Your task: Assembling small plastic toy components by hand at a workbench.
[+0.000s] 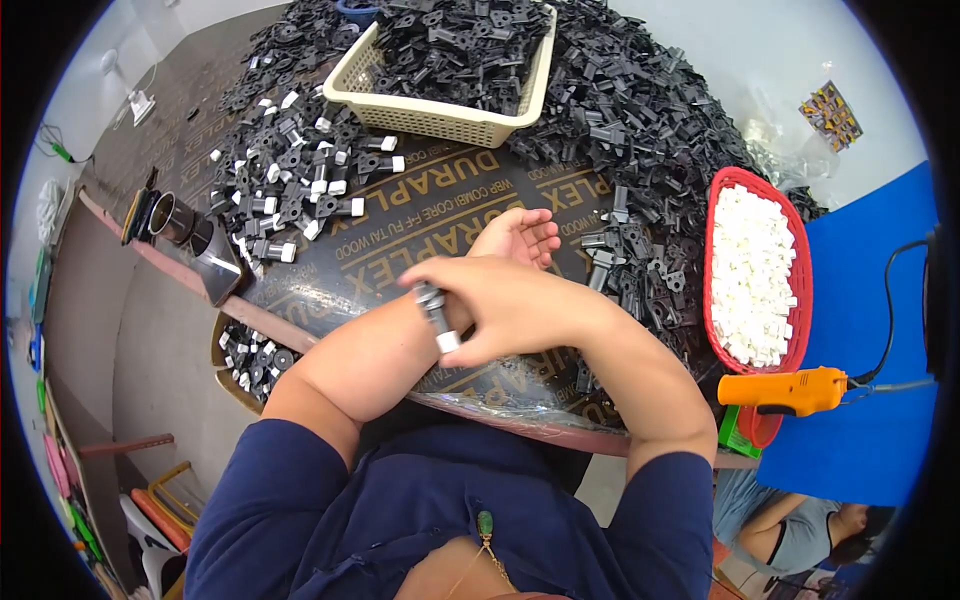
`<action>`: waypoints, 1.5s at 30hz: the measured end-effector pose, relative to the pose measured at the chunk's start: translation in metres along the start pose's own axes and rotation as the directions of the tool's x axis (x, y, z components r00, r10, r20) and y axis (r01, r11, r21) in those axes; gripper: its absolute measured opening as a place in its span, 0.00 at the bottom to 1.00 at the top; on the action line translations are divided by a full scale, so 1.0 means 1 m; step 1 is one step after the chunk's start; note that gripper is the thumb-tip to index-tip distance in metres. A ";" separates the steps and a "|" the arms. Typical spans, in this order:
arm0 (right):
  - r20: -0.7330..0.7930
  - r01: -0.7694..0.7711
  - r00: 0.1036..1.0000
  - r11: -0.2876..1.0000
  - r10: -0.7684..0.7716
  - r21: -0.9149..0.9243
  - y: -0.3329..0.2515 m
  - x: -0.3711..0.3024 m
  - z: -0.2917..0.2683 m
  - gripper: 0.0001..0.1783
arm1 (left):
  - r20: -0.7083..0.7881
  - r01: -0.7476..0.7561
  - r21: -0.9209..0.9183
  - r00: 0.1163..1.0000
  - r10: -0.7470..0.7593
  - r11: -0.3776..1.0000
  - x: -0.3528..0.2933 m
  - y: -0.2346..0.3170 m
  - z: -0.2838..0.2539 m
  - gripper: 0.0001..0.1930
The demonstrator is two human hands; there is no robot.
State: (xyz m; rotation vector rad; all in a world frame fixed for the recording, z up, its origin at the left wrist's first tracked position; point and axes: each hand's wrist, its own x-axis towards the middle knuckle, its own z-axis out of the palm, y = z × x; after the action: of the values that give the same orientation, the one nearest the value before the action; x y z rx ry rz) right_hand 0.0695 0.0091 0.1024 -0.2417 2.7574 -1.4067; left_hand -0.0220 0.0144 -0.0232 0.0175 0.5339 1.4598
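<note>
My arms cross over the dark tabletop (420,215). My right hand (510,305) reaches to the left across my left forearm, its thumb and fingers closed on a black plastic fitting with a white end (436,312); the fitting is slightly blurred. Just beyond it, my left hand (515,240) is turned palm up, fingers loosely curled and apart, with nothing visible in it. Left of my hands lies a scatter of black fittings with white ends (315,180). Loose black fittings without white ends (640,250) lie to the right.
A cream basket (430,115) full of black parts stands at the back, beside a large black heap (630,100). At right are a red basket (714,290) of small white pieces and an orange corded tool (785,390). A box (222,365) sits below the left edge. Another person (800,530) is lower right.
</note>
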 end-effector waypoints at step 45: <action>-0.874 -0.689 0.478 0.656 0.091 -0.308 0.083 -0.154 -0.047 0.10 | 0.201 -0.295 0.468 0.953 0.225 0.833 -0.024 -0.002 0.030 0.18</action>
State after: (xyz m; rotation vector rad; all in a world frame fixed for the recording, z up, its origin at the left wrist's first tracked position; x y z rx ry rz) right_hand 0.2069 0.1181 0.0571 1.3880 3.4603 -0.3638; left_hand -0.0097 0.0009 0.0107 0.6184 0.8038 1.5359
